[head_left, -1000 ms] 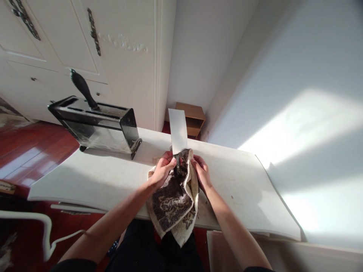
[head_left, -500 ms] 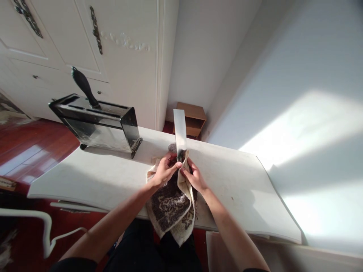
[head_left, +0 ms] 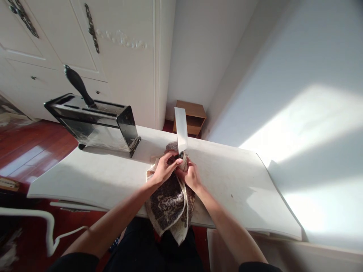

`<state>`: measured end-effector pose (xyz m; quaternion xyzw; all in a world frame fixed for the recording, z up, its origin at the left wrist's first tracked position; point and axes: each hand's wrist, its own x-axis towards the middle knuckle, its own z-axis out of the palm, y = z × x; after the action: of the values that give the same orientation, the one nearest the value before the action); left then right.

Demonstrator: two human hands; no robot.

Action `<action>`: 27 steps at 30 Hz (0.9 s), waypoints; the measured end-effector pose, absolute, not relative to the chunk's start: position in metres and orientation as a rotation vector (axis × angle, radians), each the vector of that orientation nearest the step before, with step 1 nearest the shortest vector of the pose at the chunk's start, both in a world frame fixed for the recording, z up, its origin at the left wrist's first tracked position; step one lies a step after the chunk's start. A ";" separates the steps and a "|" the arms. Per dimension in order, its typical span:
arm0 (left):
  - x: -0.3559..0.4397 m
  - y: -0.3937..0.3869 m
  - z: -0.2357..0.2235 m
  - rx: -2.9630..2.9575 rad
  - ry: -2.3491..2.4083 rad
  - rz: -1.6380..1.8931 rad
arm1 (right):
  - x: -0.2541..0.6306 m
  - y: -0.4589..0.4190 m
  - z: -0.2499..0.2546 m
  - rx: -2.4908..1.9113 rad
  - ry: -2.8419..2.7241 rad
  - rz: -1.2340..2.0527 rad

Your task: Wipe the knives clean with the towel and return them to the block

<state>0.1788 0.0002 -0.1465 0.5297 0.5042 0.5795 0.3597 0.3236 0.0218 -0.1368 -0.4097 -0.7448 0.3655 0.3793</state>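
Note:
A kitchen knife point(head_left: 182, 130) with a broad, pale blade points away from me over the white tabletop. Brown and cream towel point(head_left: 167, 202) is bunched about its dark handle and drapes over the near edge toward my lap. My left hand point(head_left: 166, 166) is closed at the handle just below the blade, its thumb across the front. From the other side my right hand point(head_left: 191, 174) grips the towel where it folds round the handle. Most of the handle is hidden by fingers and cloth.
On the table point(head_left: 227, 173), to the left, stands a black-framed knife block point(head_left: 90, 117) with clear sides and one black-handled knife in it. White cabinets point(head_left: 127, 75) rise behind. A small wooden stand point(head_left: 193, 109) sits beyond the table, and a wall point(head_left: 312, 75) borders the right.
My right hand has closed further round the handle, pressing the towel's upright fold down around it. The knife stays upright between my hands; the view has shifted slightly.

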 end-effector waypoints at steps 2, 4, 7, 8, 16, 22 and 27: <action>0.181 -0.002 -0.143 1.385 1.240 1.468 | 0.325 0.023 -0.140 -1.025 -1.793 1.043; 0.184 -0.004 -0.139 1.390 1.174 1.445 | 0.328 0.025 -0.143 -0.953 -1.670 1.175; 0.187 -0.008 -0.136 1.388 1.188 1.476 | 0.334 0.030 -0.148 -0.901 -1.525 1.245; 0.188 -0.008 -0.135 1.377 1.216 1.493 | 0.336 0.032 -0.149 -0.907 -1.490 1.231; 0.186 -0.011 -0.136 1.559 1.245 1.416 | 0.346 0.045 -0.151 -1.030 -1.180 1.121; 0.187 -0.016 -0.138 2.055 1.193 1.244 | 0.342 0.041 -0.143 -1.115 -1.107 1.122; 0.188 -0.017 -0.142 2.267 1.174 1.101 | 0.341 0.040 -0.147 -1.119 -1.093 1.120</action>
<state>0.1884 -0.0172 -0.1415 0.8021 0.4155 0.3894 0.1798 0.3411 0.0404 -0.1474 -0.4769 -0.4661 0.4777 0.5719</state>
